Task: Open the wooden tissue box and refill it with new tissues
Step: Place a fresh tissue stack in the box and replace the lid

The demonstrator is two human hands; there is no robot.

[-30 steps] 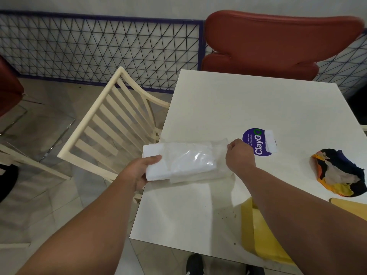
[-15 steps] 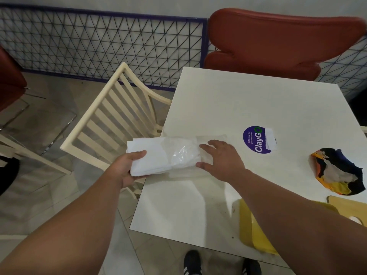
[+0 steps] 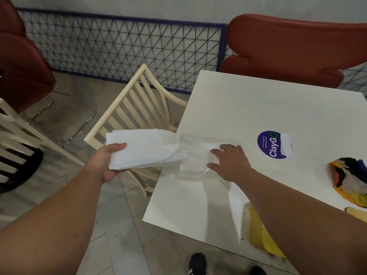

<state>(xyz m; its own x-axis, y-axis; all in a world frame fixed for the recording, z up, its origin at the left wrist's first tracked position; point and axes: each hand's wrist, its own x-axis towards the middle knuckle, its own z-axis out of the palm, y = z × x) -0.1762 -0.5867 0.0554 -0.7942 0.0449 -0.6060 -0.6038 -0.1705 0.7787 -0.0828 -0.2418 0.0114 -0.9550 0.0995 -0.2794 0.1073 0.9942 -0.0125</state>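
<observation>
My left hand (image 3: 108, 161) grips the left end of a white stack of tissues (image 3: 143, 149), held out past the left edge of the white table (image 3: 258, 108). The stack's right end is still inside a clear plastic wrapper (image 3: 196, 155) lying on the table. My right hand (image 3: 228, 161) presses flat on that wrapper with spread fingers. A yellowish wooden piece (image 3: 262, 235) shows under my right forearm at the table's near edge; I cannot tell if it is the tissue box.
A cream slatted chair (image 3: 135, 108) stands left of the table, under the tissues. A red chair (image 3: 294, 48) is behind the table. A purple ClayGo sticker (image 3: 272, 144) and a multicoloured cloth (image 3: 349, 179) lie on the right. A wire fence runs along the wall.
My left hand has drawn the tissue stack leftward, further out of the wrapper and off the table edge. My right hand went from gripping the wrapper's end to pressing flat on it.
</observation>
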